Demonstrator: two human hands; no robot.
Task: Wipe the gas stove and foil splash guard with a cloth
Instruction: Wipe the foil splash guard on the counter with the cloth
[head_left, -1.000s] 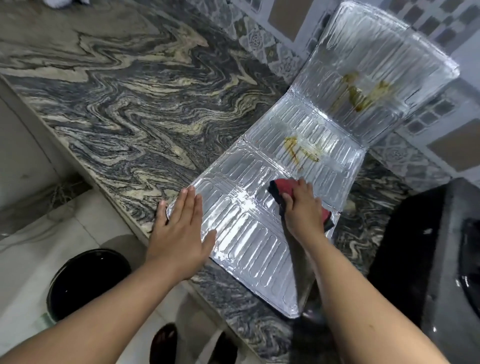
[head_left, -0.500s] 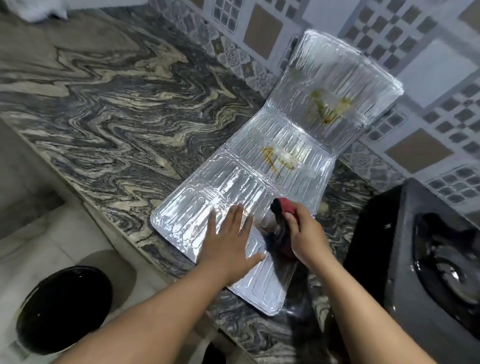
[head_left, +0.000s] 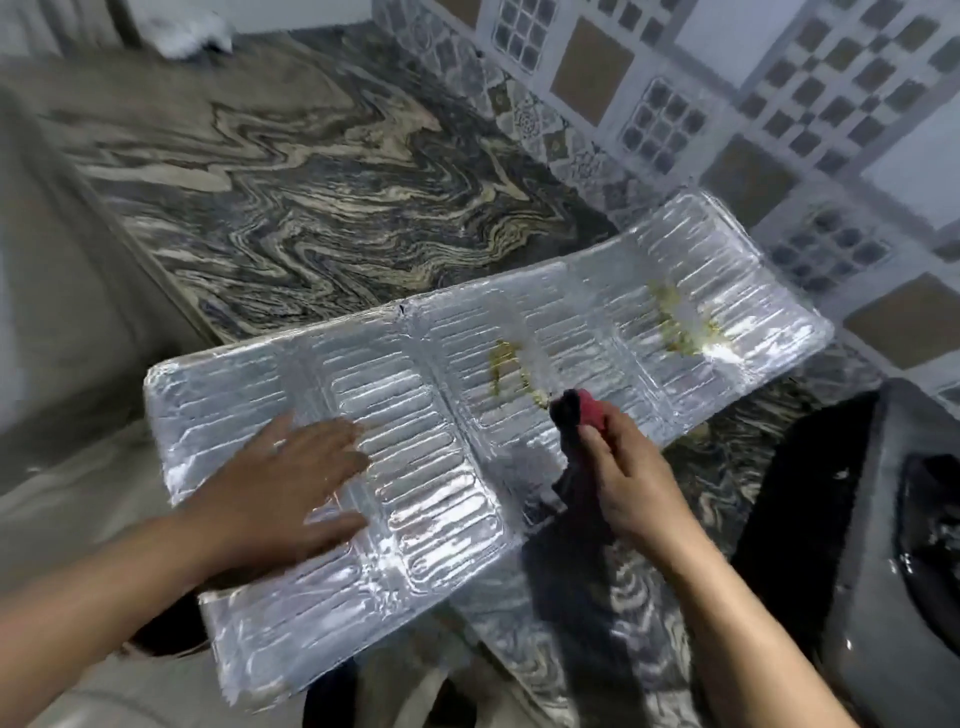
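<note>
The ribbed foil splash guard (head_left: 431, 415) lies nearly flat across the marble counter, its near end hanging past the counter edge. Yellow-brown stains sit on its middle panel (head_left: 506, 366) and its far panel (head_left: 680, 322). My left hand (head_left: 291, 478) presses flat on the near panel, fingers spread. My right hand (head_left: 623, 478) grips a red and black cloth (head_left: 576, 410) just right of the middle stain; the cloth's dark tail hangs down below the hand. The black gas stove (head_left: 878, 530) fills the right edge, partly cut off.
The swirled grey marble counter (head_left: 311, 197) stretches to the back left. A patterned tile wall (head_left: 727, 104) rises behind the guard. A white blurred object (head_left: 189, 31) lies at the far counter end. Floor shows at lower left.
The foil guard's upright far panel has come down and the whole sheet has swung out over the counter edge. My left hand shifted onto the near panel; the view panned, blurred.
</note>
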